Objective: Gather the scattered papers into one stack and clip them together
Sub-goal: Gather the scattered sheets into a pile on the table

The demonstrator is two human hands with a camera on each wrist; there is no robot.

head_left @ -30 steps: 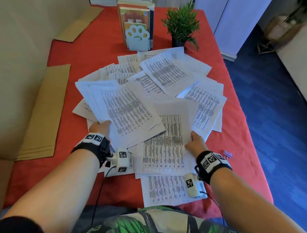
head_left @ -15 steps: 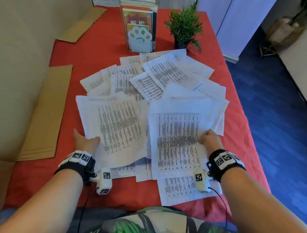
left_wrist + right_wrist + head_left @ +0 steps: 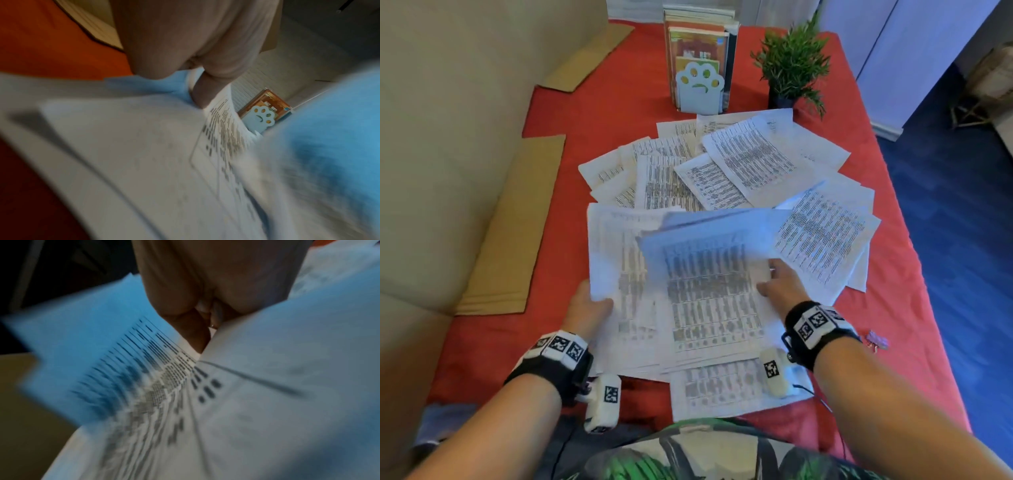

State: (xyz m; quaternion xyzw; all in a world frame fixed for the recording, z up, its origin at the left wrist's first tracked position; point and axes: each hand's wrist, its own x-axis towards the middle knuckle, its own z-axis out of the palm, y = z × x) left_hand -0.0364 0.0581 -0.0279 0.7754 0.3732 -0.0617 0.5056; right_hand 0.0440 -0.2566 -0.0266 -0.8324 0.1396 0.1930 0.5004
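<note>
The left hand (image 3: 589,308) pinches the left edge of a sheaf of printed papers (image 3: 698,294) near the front of the red tablecloth (image 3: 599,113); the right hand (image 3: 780,284) grips its right edge. More scattered sheets (image 3: 750,164) lie beyond, before a paw-shaped bookend (image 3: 700,87) and potted plant (image 3: 792,66).

Left hand (image 3: 589,308) gripping paper edge, right hand (image 3: 780,284) pinching sheets, both forearms extended forward

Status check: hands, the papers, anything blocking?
Left hand and right hand each grip a sheaf of papers, overlapping mid-table. Loose sheets beyond, ungathered. Clip untouched, right. Nothing blocking.
</note>
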